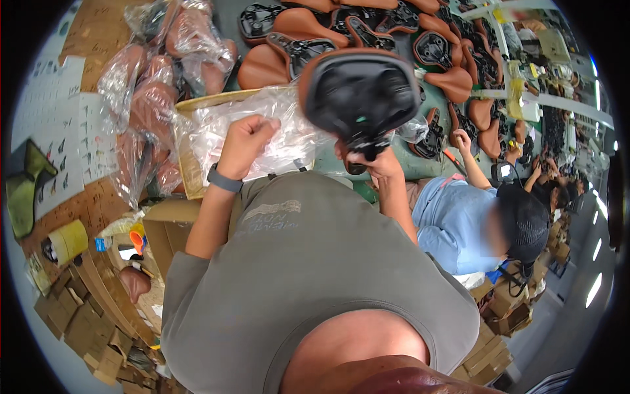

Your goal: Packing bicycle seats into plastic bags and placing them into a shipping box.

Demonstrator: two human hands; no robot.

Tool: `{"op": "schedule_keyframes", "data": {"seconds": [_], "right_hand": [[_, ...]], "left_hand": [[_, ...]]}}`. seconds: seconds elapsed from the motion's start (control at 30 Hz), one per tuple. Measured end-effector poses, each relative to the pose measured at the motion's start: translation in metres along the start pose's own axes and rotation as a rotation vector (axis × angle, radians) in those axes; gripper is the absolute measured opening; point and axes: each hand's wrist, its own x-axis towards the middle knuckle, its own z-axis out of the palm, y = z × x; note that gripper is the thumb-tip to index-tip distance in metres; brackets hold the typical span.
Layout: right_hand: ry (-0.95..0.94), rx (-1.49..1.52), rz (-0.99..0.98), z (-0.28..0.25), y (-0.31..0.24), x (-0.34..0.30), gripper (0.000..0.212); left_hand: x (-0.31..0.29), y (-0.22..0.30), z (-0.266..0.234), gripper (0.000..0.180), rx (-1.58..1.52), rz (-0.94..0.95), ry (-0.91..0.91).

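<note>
My right hand [380, 165] grips a bicycle saddle [361, 98] by its narrow nose. The saddle is raised toward me, its black underside showing and a brown edge at its left. Over a shallow tray [190, 167] of clear plastic bags [289, 125], my left hand [248, 146] is closed, thumb against curled fingers. Its fingertips are by the clear plastic; whether they pinch any of it I cannot make out. A dark band circles the left wrist.
Brown saddles wrapped in clear plastic [154, 98] are heaped at the left. Many bare saddles [302, 26] cover the green table behind. A person in a blue shirt [453, 223] works close on my right. Cardboard boxes [85, 328] stand low at the left.
</note>
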Motion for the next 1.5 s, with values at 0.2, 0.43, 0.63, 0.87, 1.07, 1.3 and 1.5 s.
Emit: {"op": "schedule_keyframes", "data": {"seconds": [0.2, 0.43, 0.63, 0.87, 1.07, 1.3, 1.5], "right_hand": [[0.381, -0.851, 0.032, 0.001, 0.018, 0.042, 0.111], [0.475, -0.129, 0.049, -0.167, -0.002, 0.107, 0.070], [1.160, -0.116, 0.235, -0.399, 0.029, 0.155, 0.088], [0.928, 0.466, 0.105, -0.386, 0.039, 0.136, 0.089], [0.618, 0.833, -0.343, -0.234, 0.114, 0.014, 0.065], [0.618, 0.924, -0.088, -0.156, 0.237, -0.042, 0.045], [0.611, 0.831, 0.116, -0.116, 0.248, -0.089, 0.066]], "left_hand": [[0.083, 0.068, 0.069, 0.008, 0.444, 0.844, -0.138], [0.114, 0.106, -0.039, 0.016, 0.385, 0.600, 0.770], [0.104, 0.088, -0.126, 0.026, -0.068, 0.742, 1.090], [0.135, -0.101, -0.094, 0.054, 0.044, 0.400, 1.029], [0.147, -0.186, 0.015, 0.038, 0.614, 0.486, 0.560], [0.160, -0.245, 0.027, 0.039, 1.121, 0.208, 0.245], [0.165, -0.298, 0.004, 0.018, 1.131, 0.148, 0.312]]}}
